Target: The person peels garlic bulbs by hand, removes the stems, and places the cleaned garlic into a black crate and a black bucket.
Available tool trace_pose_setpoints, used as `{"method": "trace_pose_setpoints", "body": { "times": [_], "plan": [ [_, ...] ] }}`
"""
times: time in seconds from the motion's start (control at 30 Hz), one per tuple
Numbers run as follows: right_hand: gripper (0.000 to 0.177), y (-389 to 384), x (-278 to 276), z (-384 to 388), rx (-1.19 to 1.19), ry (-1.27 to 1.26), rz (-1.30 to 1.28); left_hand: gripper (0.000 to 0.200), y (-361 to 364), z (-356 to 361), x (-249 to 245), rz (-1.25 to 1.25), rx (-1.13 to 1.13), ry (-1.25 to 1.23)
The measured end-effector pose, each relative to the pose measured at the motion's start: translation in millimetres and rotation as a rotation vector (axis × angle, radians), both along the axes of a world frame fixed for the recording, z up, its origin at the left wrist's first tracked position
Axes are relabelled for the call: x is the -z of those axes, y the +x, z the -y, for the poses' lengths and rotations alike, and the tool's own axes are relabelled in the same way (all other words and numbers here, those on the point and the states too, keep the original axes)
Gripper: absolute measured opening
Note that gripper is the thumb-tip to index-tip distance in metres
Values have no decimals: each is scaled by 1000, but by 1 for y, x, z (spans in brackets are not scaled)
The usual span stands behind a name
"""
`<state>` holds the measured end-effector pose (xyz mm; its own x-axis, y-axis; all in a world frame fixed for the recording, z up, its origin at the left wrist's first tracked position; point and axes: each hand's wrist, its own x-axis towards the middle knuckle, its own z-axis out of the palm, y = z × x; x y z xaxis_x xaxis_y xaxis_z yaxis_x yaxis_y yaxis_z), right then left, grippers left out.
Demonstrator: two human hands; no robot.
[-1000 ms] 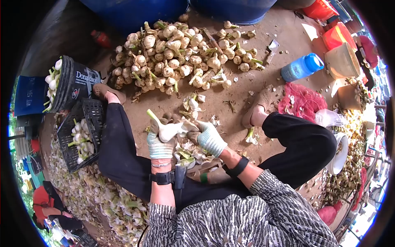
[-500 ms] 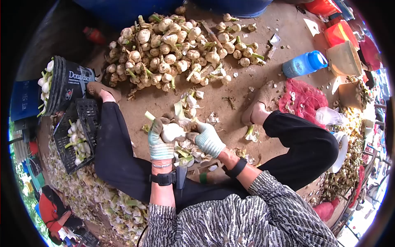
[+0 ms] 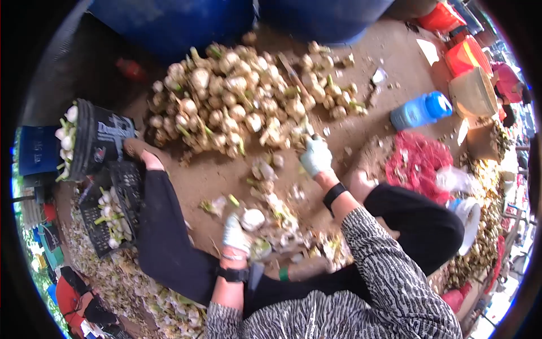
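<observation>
My gloved left hand (image 3: 235,236) is closed on a white, peeled garlic bulb (image 3: 252,219), low between the legs; a green stem end shows above the fingers. Farther forward, at the right edge of the garlic pile (image 3: 217,104), is my gloved right hand (image 3: 315,156). Its fingers are bent and blurred beside the nearest bulbs, and a small dark thing shows at the fingertips, too unclear to name. Loose peelings (image 3: 279,217) lie on the ground between the two hands.
A blue bottle (image 3: 415,112) and red netting (image 3: 420,164) lie at the right. At the left stand a black bucket (image 3: 93,141) and a black crate (image 3: 125,192) with cleaned garlic. Blue drums (image 3: 180,25) stand behind the pile. A person (image 3: 73,299) is at the lower left.
My right hand has left the bulb and moved forward to the pile's edge. My left hand, still with the bulb, is slightly lower and farther right. The view has shifted.
</observation>
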<state>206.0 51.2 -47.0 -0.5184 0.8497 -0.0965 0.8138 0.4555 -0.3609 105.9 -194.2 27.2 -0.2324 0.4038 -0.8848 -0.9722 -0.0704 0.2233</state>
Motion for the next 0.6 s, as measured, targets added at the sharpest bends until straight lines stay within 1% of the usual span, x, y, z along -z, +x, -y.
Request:
{"method": "trace_pose_setpoints", "body": {
  "times": [0.03,0.07,0.1,0.13,0.17,0.2,0.27,0.3,0.33,0.37,0.4,0.43,0.47,0.5,0.53,0.57,0.6],
  "plan": [
    [50,-10,-12,-15,-8,-88,95,26,7,6,13,23,-25,20],
    [62,-12,14,-29,-63,-14,127,26,12,11,27,41,-49,48],
    [61,-16,22,-40,-44,-145,226,26,15,4,23,51,2,11],
    [57,-12,46,-39,-123,172,290,26,18,-1,19,64,52,-33],
    [43,-11,52,-42,-135,221,266,25,20,0,31,102,98,-8],
    [27,-13,39,-46,-98,1,310,24,18,-1,42,147,150,9],
    [20,-3,44,-34,-1,59,208,23,9,-8,40,196,187,153],
    [21,5,44,-33,25,-35,158,23,2,-20,35,255,156,128],
    [22,14,43,-32,47,-127,109,24,-14,-36,19,189,198,71],
    [24,26,56,-30,93,-221,-10,22,-36,-63,-24,288,119,200],
    [24,34,35,-27,76,-348,29,23,-73,-83,-22,-126,362,608],
    [26,42,47,-17,72,-314,62,31,-85,-127,-103,-320,97,395],
    [28,50,59,-7,68,-279,92,44,-119,-155,-135,-488,81,607],
    [31,52,40,-1,21,-383,138,55,-129,-181,-200,-785,39,730],
    [33,51,15,8,-27,-485,186,54,-152,-196,-236,-452,-127,944],
    [34,49,17,16,4,-561,108,50,-165,-208,-260,-699,-126,945],
    [31,45,30,26,-35,-568,40,46,-169,-213,-275,-946,-124,937]
  ]
}}
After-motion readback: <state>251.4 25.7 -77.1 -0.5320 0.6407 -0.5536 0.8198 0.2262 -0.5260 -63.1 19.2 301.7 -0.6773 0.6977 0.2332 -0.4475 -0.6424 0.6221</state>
